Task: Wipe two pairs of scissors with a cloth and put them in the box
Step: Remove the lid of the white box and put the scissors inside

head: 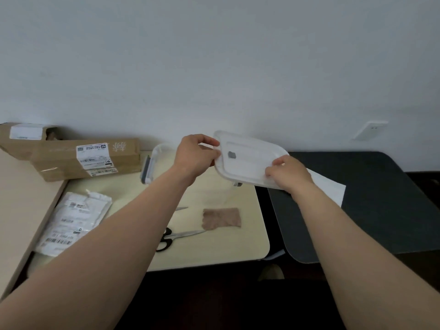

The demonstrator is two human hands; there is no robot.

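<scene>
While the left grip (195, 156) pinches one end of the white lid (247, 160) and the right grip (288, 175) pinches the other, the clear box (152, 158) sits just beneath them on the table (214, 253). Black-handled scissors (181, 235) and cloth (221, 217) lie below the grips, nearer the person. Parcel labels (94, 156) left of the left grip are too small to read.

We've got the lid (247, 163) tilted above the box (157, 152), toward the table's (226, 251) right edge, so that mouth is partly blocked. Cardboard parcels (85, 160) crowd the far left corner, a mailer bag (76, 217) hugs the left edge; the near right corner is open.
</scene>
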